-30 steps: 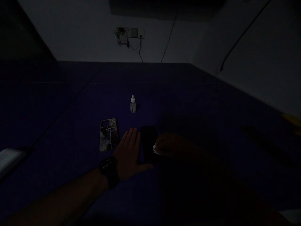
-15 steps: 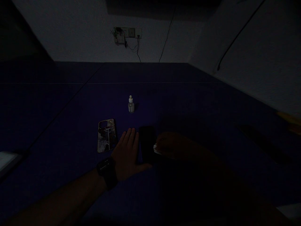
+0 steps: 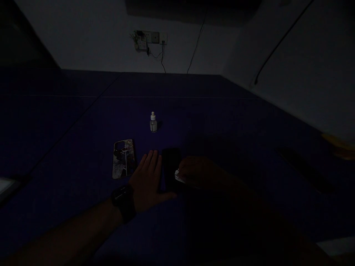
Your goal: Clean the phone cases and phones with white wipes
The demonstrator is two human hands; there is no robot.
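Note:
A dark phone (image 3: 169, 166) lies flat on the blue surface, its screen black. My left hand (image 3: 146, 181), with a black watch on the wrist, rests flat along the phone's left edge, fingers stretched out and thumb by its near edge. Over the right part of the phone, my right hand (image 3: 195, 170) is closed on a crumpled white tissue (image 3: 179, 176); deep shadow hides most of its fingers. To the left lies a patterned phone case (image 3: 124, 159). Farther back stands a small dropper bottle (image 3: 153, 122) with a white top, upright.
The blue surface (image 3: 94, 118) reaches back to a pale wall with sockets (image 3: 155, 37) and hanging cables. A long dark object (image 3: 305, 170) lies at the right, near something yellow (image 3: 338, 146). A lit pale object (image 3: 7, 186) shows at the left edge. The room is very dim.
My right hand has moved slightly left over the phone with the tissue. The whole view has shifted a little; my left hand keeps its place beside the phone.

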